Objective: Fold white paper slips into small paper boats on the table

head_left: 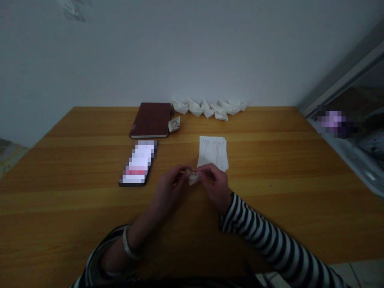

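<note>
Striped sleeve (264, 236) extending from lower right, the right hand (215, 187) and left hand (168, 189) are narrowly pinching a small folded paper (193, 179) at frame center; squeezing hard could crumple it, and loosening could drop it.

Nothing could be read. The sheet of paper (212, 153) at the middle of the frame bore lines of reddish writing, too small to make out; the phone (138, 163) to its left was blurred, and the notebook (151, 120) above showed only a tiny corner mark.
</note>
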Demonstrator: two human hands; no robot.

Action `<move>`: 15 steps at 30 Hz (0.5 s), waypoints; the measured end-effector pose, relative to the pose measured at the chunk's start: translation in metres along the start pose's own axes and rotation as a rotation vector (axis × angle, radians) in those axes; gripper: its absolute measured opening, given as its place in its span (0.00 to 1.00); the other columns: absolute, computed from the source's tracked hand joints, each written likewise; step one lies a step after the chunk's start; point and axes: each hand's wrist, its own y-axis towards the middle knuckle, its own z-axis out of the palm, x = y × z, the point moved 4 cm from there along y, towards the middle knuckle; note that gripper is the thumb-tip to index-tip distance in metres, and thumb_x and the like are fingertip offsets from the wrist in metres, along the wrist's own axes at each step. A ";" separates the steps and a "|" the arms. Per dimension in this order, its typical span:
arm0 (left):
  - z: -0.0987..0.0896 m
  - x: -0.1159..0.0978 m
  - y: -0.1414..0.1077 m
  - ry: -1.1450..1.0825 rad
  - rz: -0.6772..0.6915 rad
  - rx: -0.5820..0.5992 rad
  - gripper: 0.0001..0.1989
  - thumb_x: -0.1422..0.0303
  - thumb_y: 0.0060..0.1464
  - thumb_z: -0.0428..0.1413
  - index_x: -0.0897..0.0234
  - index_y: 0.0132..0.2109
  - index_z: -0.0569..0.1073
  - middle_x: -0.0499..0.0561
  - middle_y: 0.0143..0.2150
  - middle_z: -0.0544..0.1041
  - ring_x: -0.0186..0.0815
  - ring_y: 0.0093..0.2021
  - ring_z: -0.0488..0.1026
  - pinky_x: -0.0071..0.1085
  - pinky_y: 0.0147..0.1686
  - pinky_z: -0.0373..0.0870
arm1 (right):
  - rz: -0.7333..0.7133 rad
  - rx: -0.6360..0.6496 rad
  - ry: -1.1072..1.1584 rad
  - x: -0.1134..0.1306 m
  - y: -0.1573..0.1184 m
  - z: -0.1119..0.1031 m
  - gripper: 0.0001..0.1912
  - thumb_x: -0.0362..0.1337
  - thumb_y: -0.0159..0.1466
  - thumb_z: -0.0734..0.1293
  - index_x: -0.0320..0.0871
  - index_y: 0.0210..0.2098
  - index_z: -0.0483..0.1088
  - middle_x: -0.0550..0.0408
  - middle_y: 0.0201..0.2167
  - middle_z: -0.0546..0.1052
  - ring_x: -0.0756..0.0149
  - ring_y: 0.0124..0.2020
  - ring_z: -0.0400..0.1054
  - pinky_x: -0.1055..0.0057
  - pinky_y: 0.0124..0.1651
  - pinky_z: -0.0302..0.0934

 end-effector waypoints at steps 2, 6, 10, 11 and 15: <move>-0.002 0.000 0.002 -0.081 -0.037 -0.001 0.05 0.66 0.58 0.57 0.63 0.40 0.72 0.51 0.40 0.80 0.36 0.38 0.79 0.31 0.38 0.75 | 0.010 -0.027 0.031 0.000 0.001 -0.002 0.09 0.43 0.66 0.65 0.45 0.38 0.73 0.53 0.33 0.79 0.65 0.33 0.74 0.69 0.37 0.69; -0.005 -0.001 0.003 -0.257 -0.110 -0.029 0.11 0.70 0.48 0.64 0.63 0.32 0.67 0.51 0.41 0.81 0.37 0.38 0.80 0.29 0.36 0.76 | 0.010 -0.058 0.100 0.000 0.004 -0.003 0.09 0.43 0.67 0.64 0.46 0.38 0.72 0.51 0.37 0.80 0.63 0.38 0.75 0.66 0.42 0.69; -0.005 0.000 0.001 -0.353 -0.149 -0.114 0.13 0.71 0.48 0.64 0.64 0.30 0.65 0.53 0.43 0.80 0.37 0.40 0.80 0.32 0.41 0.78 | 0.059 -0.033 0.284 -0.001 0.006 0.001 0.07 0.44 0.66 0.65 0.48 0.37 0.67 0.52 0.37 0.80 0.61 0.41 0.76 0.61 0.46 0.71; -0.005 0.001 0.001 -0.369 -0.145 -0.137 0.13 0.71 0.48 0.64 0.64 0.30 0.65 0.53 0.44 0.80 0.37 0.40 0.80 0.33 0.41 0.78 | 0.074 -0.028 0.312 -0.002 0.006 0.002 0.07 0.44 0.66 0.65 0.48 0.37 0.67 0.52 0.38 0.80 0.60 0.41 0.76 0.61 0.46 0.71; -0.002 0.005 0.001 -0.346 -0.093 -0.150 0.13 0.70 0.49 0.64 0.63 0.31 0.64 0.53 0.44 0.79 0.37 0.41 0.79 0.33 0.41 0.78 | 0.092 -0.028 0.329 -0.003 0.008 0.001 0.08 0.45 0.65 0.66 0.48 0.37 0.67 0.51 0.40 0.80 0.60 0.43 0.76 0.60 0.48 0.69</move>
